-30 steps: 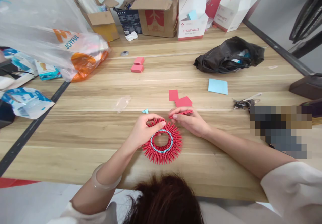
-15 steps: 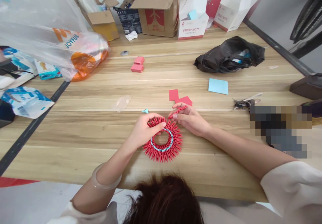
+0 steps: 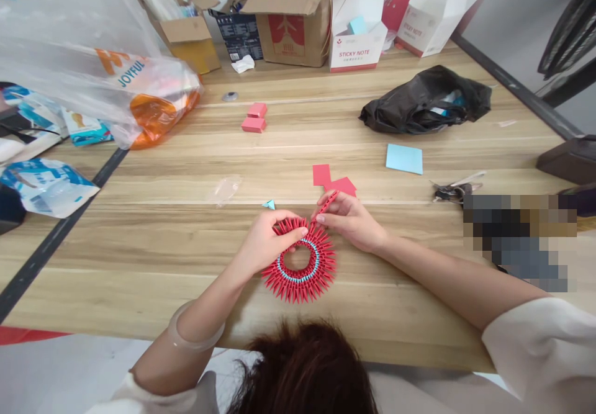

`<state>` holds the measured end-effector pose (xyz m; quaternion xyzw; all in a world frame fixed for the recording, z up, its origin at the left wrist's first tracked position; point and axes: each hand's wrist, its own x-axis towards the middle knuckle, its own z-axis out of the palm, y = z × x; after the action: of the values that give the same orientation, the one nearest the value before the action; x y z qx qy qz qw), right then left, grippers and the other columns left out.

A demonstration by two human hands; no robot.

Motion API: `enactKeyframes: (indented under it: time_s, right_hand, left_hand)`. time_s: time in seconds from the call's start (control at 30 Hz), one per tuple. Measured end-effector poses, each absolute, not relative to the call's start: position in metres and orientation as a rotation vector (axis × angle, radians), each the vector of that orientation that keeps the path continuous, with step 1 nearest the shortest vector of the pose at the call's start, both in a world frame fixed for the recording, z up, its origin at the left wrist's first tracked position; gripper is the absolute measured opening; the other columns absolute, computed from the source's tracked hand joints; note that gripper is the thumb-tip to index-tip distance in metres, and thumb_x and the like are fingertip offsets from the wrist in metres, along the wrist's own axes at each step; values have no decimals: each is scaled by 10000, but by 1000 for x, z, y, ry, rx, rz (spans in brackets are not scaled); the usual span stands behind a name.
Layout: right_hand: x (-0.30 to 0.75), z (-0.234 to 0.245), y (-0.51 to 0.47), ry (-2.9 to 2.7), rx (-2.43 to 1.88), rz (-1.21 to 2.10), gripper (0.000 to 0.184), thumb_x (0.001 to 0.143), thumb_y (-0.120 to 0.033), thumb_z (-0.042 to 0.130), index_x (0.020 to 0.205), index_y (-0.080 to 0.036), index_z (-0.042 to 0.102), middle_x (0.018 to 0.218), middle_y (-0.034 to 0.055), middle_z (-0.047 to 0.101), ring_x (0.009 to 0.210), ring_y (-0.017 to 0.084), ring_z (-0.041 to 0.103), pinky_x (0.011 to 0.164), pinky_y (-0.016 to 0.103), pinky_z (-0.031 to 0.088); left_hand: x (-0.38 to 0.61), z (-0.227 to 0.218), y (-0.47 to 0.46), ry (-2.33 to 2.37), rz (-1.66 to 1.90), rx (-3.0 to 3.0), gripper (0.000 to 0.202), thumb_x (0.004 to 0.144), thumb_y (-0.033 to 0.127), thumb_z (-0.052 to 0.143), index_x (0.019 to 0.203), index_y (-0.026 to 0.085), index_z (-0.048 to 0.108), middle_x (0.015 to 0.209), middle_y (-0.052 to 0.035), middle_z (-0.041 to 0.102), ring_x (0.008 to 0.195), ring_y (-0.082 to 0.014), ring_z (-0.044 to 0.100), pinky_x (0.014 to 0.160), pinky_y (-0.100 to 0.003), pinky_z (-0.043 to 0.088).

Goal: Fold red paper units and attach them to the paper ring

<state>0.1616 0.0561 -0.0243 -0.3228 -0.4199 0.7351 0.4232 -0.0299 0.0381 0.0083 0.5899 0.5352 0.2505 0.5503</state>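
Observation:
A ring of red folded-paper pieces (image 3: pixel 302 287), with a light-blue band around its inner opening, lies near the table's front. My left hand (image 3: pixel 272 240) grips its upper left side, thumb on top and fingers curled over the outer points. At the ring's upper right, my right hand (image 3: pixel 354 218) pinches a thin strip of stacked red paper pieces (image 3: pixel 328 202). The strip's lower end meets the ring's edge; whether it is joined there I cannot tell. A small light-blue folded piece (image 3: pixel 269 204) lies just beyond my left hand. Red paper squares (image 3: pixel 321 175) lie beyond my right hand.
Two red paper blocks (image 3: pixel 254 125) and a light-blue pad (image 3: pixel 404 159) lie farther back. A black plastic bag (image 3: pixel 426 103) and keys (image 3: pixel 454 192) are on the right, a clear shopping bag (image 3: pixel 162 100) on the left. Cardboard boxes (image 3: pixel 293 35) line the wall.
The red strip in my right hand has swung more upright, its lower end now at the ring's edge. The ring has shifted and tilted slightly in my left hand.

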Motion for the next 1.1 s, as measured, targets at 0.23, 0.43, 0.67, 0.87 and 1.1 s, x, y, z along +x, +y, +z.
enactKeyframes:
  time_s: [0.23, 0.43, 0.67, 0.87, 1.1]
  right_hand:
    - [161, -25, 56, -1093, -827, 1799, 226, 691, -183, 734, 844, -175, 566, 678, -22, 646, 621, 89, 611, 621, 228, 490]
    - [162, -25, 56, -1100, -834, 1805, 247, 695, -175, 729, 886, -175, 572, 687, -21, 648, 628, 84, 610, 633, 222, 483]
    - [163, -25, 56, -1127, -834, 1820, 296, 701, -189, 727, 949, -184, 566, 718, -12, 657, 660, 94, 620, 659, 239, 492]
    - [163, -26, 56, -1176, -840, 1797, 284, 708, -207, 726, 947, -189, 574, 743, -8, 657, 700, 107, 631, 697, 263, 510]
    - [161, -25, 55, -1165, -850, 1766, 231, 690, -208, 741, 856, -178, 583, 702, -22, 640, 656, 94, 618, 653, 241, 501]
  left_hand:
    - [-30, 12, 38, 1264, 546, 1438, 232, 753, 334, 654, 846, 123, 631, 689, -17, 624, 511, -93, 584, 492, -196, 470]
    - [-28, 13, 37, 1271, 541, 1391, 239, 739, 328, 665, 842, 114, 636, 676, -15, 615, 505, -89, 573, 493, -200, 481]
    - [-28, 13, 37, 1273, 545, 1398, 250, 741, 339, 658, 854, 116, 636, 688, -19, 618, 511, -93, 572, 486, -208, 489]
    - [-30, 12, 37, 1267, 519, 1427, 253, 744, 358, 656, 847, 128, 640, 716, -30, 641, 544, -107, 587, 515, -230, 506]
    - [-32, 10, 38, 1250, 496, 1473, 272, 763, 383, 640, 871, 134, 648, 759, -45, 662, 561, -118, 599, 542, -246, 506]
